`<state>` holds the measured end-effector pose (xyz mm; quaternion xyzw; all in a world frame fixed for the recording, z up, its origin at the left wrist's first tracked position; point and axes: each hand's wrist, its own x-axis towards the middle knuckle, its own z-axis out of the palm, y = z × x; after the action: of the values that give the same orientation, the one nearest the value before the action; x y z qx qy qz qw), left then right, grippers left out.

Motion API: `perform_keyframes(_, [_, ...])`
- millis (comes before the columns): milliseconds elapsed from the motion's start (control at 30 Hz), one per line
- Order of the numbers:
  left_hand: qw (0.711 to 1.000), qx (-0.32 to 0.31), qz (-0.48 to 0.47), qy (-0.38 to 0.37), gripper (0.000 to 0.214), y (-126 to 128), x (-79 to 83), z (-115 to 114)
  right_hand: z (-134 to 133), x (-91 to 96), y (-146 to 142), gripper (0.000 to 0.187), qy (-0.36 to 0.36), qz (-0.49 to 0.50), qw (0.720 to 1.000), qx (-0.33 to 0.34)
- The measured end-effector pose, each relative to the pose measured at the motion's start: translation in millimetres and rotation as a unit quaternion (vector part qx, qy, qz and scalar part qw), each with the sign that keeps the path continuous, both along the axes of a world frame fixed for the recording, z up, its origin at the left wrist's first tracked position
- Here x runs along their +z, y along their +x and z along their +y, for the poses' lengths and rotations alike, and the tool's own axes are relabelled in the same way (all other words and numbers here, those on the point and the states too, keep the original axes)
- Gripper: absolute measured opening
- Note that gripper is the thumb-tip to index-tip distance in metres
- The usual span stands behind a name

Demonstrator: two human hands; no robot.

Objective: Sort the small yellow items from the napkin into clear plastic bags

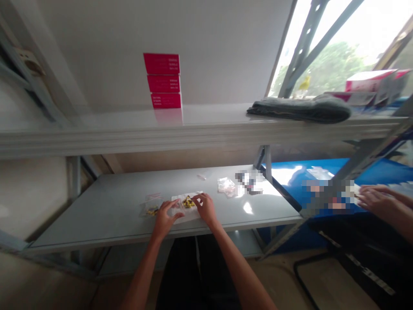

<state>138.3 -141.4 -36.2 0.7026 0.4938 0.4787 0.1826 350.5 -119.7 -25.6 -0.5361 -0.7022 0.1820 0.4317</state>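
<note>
Your left hand (165,219) lies open, its fingers at the edge of a white sheet (180,214). Your right hand (206,209) curves over small yellow-and-black pieces (188,202) heaped on that sheet; you can't tell whether its fingertips pinch any. A clear bag (151,209) of similar bits sits just left of the sheet. Farther along the grey table (112,219), a second clear bag (226,187) lies near a pixelated patch (249,181) hiding whatever is there. At right, a co-worker's hand (377,202) is cut off beside another pixelated patch (327,197). Above, a white shelf (129,137) carries three red boxes (163,79) and a folded grey cloth (298,108).
</note>
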Motion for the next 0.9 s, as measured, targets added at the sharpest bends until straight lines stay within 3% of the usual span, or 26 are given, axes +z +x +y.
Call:
perform_keyframes(100, [1.0,-0.003,0.006,0.002,0.056,1.7,0.4,-0.2,-8.1,8.3,-4.9,0.014,0.011,0.074,0.991,0.111])
perform_keyframes(167, [1.0,-0.009,0.005,0.003,0.055,2.7,1.2,-0.6,-11.2,11.5,-9.4,0.012,0.018,0.083,0.985,0.149])
perform_keyframes(433, [0.999,-0.038,0.0,0.007,0.051,4.2,0.9,-0.5,-9.1,12.1,-15.0,0.014,0.005,0.05,0.982,0.182])
perform_keyframes(600, [0.998,-0.056,-0.022,0.0,0.053,4.9,5.1,-3.5,-8.0,14.8,-18.8,0.026,-0.047,-0.007,0.98,0.195])
perform_keyframes(900, [0.996,-0.052,-0.062,-0.023,0.045,4.8,9.1,-5.5,-10.4,9.6,-18.3,0.019,-0.067,0.051,0.982,0.166])
